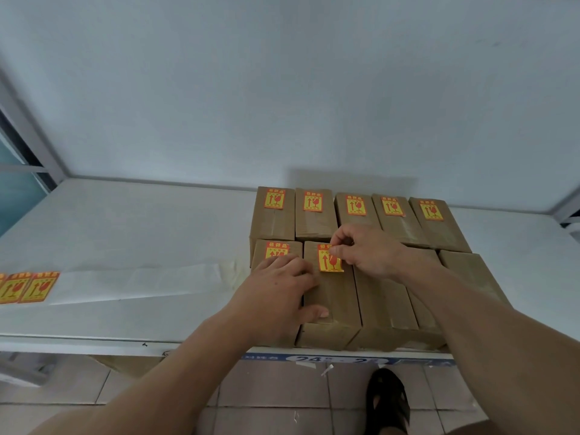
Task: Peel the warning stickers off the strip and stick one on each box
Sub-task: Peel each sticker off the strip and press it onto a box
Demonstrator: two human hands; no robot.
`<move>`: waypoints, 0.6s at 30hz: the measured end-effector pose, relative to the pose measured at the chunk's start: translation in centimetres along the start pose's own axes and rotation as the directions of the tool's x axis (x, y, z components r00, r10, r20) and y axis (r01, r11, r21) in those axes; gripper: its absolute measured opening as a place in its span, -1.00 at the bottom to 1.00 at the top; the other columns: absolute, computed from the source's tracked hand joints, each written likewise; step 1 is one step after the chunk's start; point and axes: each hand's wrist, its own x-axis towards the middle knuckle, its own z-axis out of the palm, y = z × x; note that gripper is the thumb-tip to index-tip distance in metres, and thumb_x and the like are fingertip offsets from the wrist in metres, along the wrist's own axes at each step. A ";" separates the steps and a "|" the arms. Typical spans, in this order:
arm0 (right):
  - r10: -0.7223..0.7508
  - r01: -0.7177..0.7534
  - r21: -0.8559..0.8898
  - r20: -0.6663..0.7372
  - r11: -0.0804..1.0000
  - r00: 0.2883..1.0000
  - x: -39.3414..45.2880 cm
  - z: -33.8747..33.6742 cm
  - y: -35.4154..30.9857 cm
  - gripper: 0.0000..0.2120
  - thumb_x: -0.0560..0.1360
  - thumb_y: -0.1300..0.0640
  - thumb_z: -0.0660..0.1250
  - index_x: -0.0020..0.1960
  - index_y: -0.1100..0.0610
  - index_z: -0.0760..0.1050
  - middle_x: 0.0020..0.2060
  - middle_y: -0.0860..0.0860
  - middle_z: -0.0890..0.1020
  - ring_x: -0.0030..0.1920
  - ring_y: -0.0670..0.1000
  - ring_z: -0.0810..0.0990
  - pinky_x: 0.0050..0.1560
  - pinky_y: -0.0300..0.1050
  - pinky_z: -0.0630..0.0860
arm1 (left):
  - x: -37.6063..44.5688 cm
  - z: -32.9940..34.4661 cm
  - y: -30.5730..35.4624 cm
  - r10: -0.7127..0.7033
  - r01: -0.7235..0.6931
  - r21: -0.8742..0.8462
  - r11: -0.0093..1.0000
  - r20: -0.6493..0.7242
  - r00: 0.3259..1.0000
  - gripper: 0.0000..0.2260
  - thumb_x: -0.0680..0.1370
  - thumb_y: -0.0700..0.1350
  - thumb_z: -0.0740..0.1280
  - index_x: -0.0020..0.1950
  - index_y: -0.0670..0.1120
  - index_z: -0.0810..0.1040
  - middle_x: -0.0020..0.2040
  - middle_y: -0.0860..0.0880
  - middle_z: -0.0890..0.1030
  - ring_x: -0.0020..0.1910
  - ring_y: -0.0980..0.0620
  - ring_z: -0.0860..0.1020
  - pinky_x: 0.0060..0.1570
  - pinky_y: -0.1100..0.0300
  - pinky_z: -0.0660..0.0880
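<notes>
Two rows of brown cardboard boxes stand on the white table [125,233]. All the back-row boxes [314,211] carry an orange-and-yellow warning sticker, as does the front-left box [276,251]. On the second front box [332,296] lies a sticker [329,260], and my right hand [367,249] pinches its upper right corner. My left hand [276,293] lies flat across the two front-left boxes, thumb on the second one. The two front boxes on the right [470,271] show bare tops. The backing strip [135,284] lies to the left with stickers [28,287] at its far end.
A pale wall rises directly behind the boxes. A window frame [28,146] stands at the far left. Below the table edge are floor tiles, paper scraps and a dark sandal [389,400].
</notes>
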 end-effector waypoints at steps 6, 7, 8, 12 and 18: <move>0.001 -0.001 0.015 -0.005 1.000 1.000 0.4 0.2 0.1 -0.90 0.58 0.06 0.28 0.07 0.03 0.51 -0.11 -0.08 0.57 -0.11 -0.11 0.51 -0.13 -0.23 0.42 | 0.0 -0.1 0.1 -0.001 0.001 -0.002 1.000 0.002 1.000 -0.46 0.53 0.35 0.06 0.39 0.10 0.39 0.35 0.13 0.38 0.39 0.08 0.23 0.43 0.05 0.13; 0.004 -0.004 0.017 -0.008 1.000 1.000 0.5 0.3 0.1 -0.91 0.58 0.06 0.29 0.06 0.03 0.51 -0.10 -0.07 0.57 -0.10 -0.09 0.52 -0.12 -0.21 0.43 | 0.0 -0.1 0.1 0.001 -0.001 -0.004 1.000 -0.002 1.000 -0.46 0.53 0.35 0.06 0.39 0.10 0.40 0.35 0.12 0.38 0.38 0.08 0.24 0.42 0.05 0.13; 0.008 -0.008 0.019 -0.010 1.000 1.000 0.5 0.4 0.2 -0.91 0.57 0.06 0.29 0.05 0.03 0.51 -0.10 -0.07 0.57 -0.10 -0.09 0.52 -0.11 -0.21 0.44 | 0.0 -0.1 0.0 0.002 -0.002 -0.004 1.000 -0.003 1.000 -0.46 0.53 0.35 0.06 0.39 0.10 0.40 0.35 0.12 0.38 0.38 0.08 0.24 0.42 0.04 0.14; 0.013 -0.013 0.006 -0.010 1.000 1.000 0.7 0.7 0.3 -0.93 0.58 0.06 0.28 0.05 0.01 0.50 -0.10 -0.08 0.56 -0.08 -0.10 0.51 -0.07 -0.20 0.45 | 0.0 0.0 -0.1 0.006 -0.006 0.000 1.000 -0.007 1.000 -0.46 0.53 0.35 0.06 0.38 0.10 0.40 0.35 0.12 0.39 0.38 0.07 0.24 0.42 0.04 0.14; 0.022 -0.024 -0.063 -0.035 0.998 0.999 0.9 1.1 0.7 -0.93 0.57 0.02 0.29 0.04 -0.03 0.48 -0.08 -0.10 0.56 -0.03 -0.09 0.52 -0.08 -0.21 0.45 | 0.1 0.1 -0.2 0.007 -0.007 -0.001 1.000 -0.015 1.000 -0.45 0.51 0.36 0.06 0.38 0.09 0.41 0.33 0.11 0.40 0.38 0.06 0.25 0.42 0.04 0.16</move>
